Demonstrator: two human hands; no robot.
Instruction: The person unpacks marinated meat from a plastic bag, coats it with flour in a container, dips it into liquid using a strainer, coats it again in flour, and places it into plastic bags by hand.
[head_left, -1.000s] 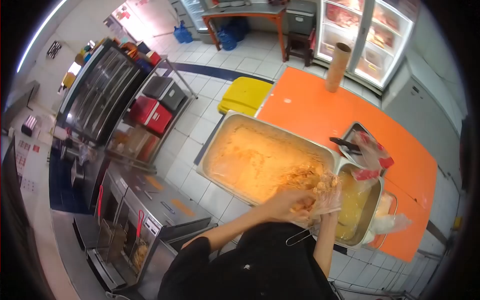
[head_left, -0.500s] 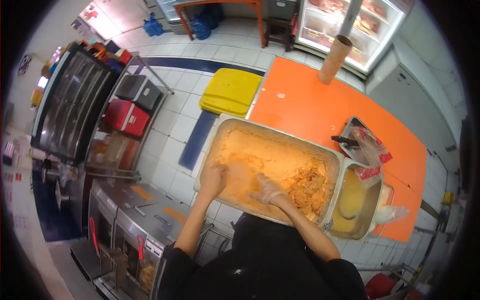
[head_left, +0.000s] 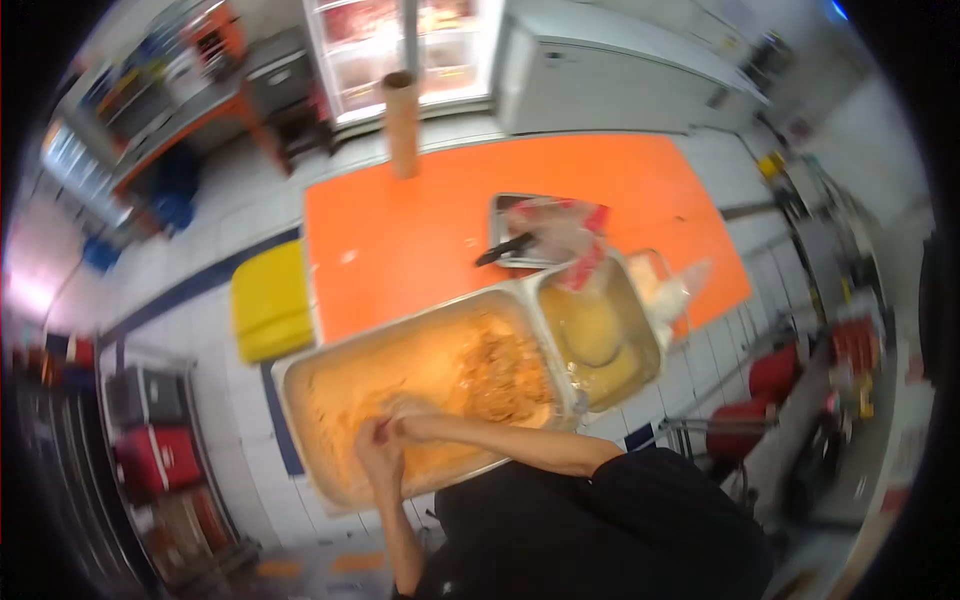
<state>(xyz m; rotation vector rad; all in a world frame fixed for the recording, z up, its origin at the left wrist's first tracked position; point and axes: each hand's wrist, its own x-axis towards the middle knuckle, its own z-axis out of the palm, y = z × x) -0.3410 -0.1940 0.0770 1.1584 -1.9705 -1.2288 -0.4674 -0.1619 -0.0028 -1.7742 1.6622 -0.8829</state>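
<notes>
Dial: hours were read from the middle of the large tray, 12 being straight up.
Large tray: one, metal, its rim (head_left: pixel 440 318) beside the orange worktop (head_left: pixel 380 250); orange powder (head_left: pixel 345 390) spread across its floor.
Clumped heap: one (head_left: pixel 507 375), inside the tray at 3 o'clock; its pieces ran together and could not be counted.
Hands: two; the left hand (head_left: pixel 376 455) and right hand (head_left: pixel 412 422) met over the powder at 7 o'clock, the right forearm crossing from 5 o'clock.
Grip: fingers bunched together; blur hid whether either hand was closed on anything.
Finger work: it seemed best done low and well inside the rim, so that loose crumbs dropped back into the powder; the forearm called for clearance above the heap, and slow, small movements would have raised less dust.
Side pan: one (head_left: pixel 640 312), at 2 o'clock, holding yellow liquid (head_left: pixel 590 325); splashes were best kept out of the powder.
Small tray: one (head_left: pixel 497 225), at 1 o'clock, with one black handle (head_left: pixel 505 250) and one red-and-clear bag (head_left: pixel 560 225).
Cardboard tube: one (head_left: pixel 402 135), upright at 12 o'clock.
Yellow lid: one (head_left: pixel 270 310), at 10 o'clock.
</notes>
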